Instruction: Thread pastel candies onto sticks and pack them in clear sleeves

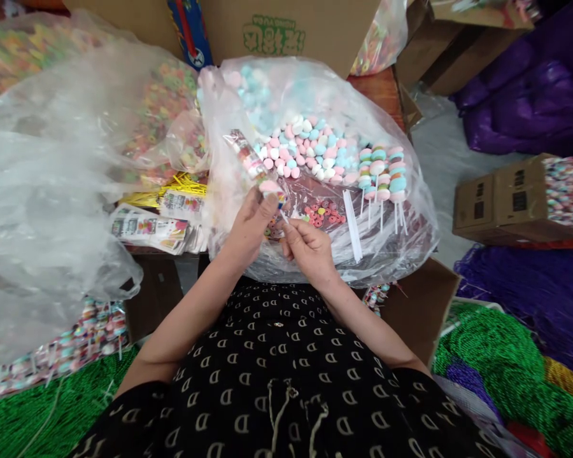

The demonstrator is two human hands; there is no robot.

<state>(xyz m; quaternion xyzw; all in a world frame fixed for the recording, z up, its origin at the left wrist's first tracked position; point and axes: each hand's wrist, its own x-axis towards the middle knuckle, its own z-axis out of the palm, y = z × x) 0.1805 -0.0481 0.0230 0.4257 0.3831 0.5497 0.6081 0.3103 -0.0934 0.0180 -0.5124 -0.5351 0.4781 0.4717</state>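
Observation:
My left hand [252,228] is closed around the lower end of a marshmallow candy skewer in a clear printed wrapper [248,156], which slants up and to the left. Just right of it, my right hand [310,247] pinches what looks like the skewer's thin white stick at the bottom. Pink, white and blue marshmallows [310,149] lie in a heap on the plastic beyond my hands. Red and pink gummy rings [322,213] are beside my right hand. White sticks [352,226] lie further right, near several unwrapped marshmallow skewers [382,173].
A big clear plastic bag [410,245] spreads under the candy. Printed wrappers [150,228] and yellow twist ties [184,184] lie to the left, near bags of gummy rings [167,102]. Cardboard boxes [291,32] stand behind; another box [496,200] is at right.

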